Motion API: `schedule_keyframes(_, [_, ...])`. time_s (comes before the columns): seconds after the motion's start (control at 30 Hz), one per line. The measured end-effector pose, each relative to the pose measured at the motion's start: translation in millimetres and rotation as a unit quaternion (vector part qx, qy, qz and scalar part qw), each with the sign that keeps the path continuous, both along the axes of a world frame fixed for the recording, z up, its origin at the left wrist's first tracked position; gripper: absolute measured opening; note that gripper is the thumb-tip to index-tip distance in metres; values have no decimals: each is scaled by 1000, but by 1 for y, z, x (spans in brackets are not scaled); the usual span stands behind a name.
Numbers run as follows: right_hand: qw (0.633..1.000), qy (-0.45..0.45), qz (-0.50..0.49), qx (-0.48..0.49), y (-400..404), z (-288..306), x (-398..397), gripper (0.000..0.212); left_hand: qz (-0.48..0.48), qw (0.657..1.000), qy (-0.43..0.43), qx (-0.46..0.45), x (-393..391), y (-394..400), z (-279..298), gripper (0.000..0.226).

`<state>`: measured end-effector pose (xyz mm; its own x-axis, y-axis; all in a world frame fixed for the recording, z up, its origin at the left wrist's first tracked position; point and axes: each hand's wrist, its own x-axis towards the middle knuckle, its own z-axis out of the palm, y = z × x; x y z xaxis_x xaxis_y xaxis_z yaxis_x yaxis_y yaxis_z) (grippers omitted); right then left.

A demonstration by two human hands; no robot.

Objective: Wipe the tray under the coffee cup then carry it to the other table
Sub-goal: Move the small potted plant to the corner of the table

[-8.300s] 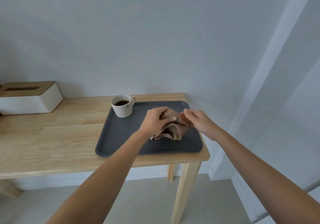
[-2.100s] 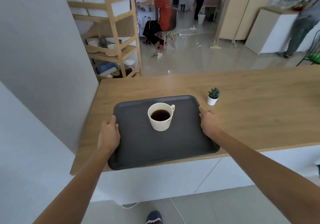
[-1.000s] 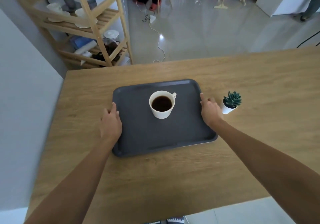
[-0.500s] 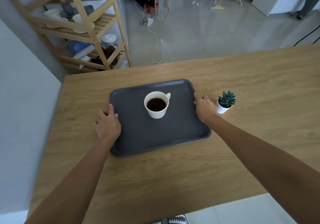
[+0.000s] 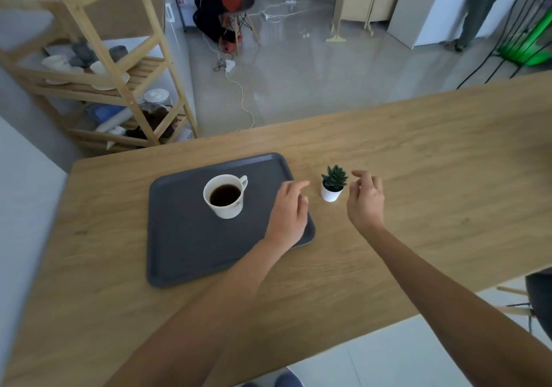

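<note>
Head view: my hands have let go of the tray. Left hand [image 5: 288,210] hangs loosely open and empty over the tray's right edge; half a second ago it was at the left rim. Right hand [image 5: 366,200] is off the right rim now, open with fingers curled, empty, just right of the small potted plant [image 5: 333,183]. Tray [image 5: 191,246] lies flat on the bench [image 5: 433,177], coffee cup [image 5: 225,195] upright on it, still full. I judge the carry done; both hands seem to close in around the plant.
</note>
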<state>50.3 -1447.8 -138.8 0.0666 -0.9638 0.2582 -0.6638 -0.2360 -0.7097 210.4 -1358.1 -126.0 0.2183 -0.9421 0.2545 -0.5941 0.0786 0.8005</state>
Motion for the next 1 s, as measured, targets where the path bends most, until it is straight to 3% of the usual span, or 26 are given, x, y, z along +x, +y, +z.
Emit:
schedule_keyframes(0.07, [998, 0, 11, 60, -10, -5, -10, 31, 16, 988, 116, 96, -24, -22, 4, 39])
schedule_keyframes(0.13, [990, -6, 17, 138, -17, -6, -15, 35, 38, 955, 227, 187, -39, -42, 3, 48])
schedule_keyframes(0.27, [963, -56, 53, 258, -29, -17, -20, 40, 39, 913, 319, 252, -50, -64, -13, 47])
schedule_keyframes(0.4, [939, -136, 94, 302, -41, -39, -25, 39, 21, 906, 343, 249, -55, -67, -18, 41])
schedule_keyframes(0.63, [919, -191, 144, 312, -49, 29, 6, 41, 29, 915, 348, 199, -23, -73, 27, 43])
schedule_keyframes(0.83, [902, -206, 249, 287, -52, 84, 100, 40, 99, 921, 354, 129, 62, -55, 82, 31])
schedule_keyframes(1.0, [880, -178, 324, 299, -36, 100, 209, 41, 187, 915, 342, 101, 162, -23, 92, 39])
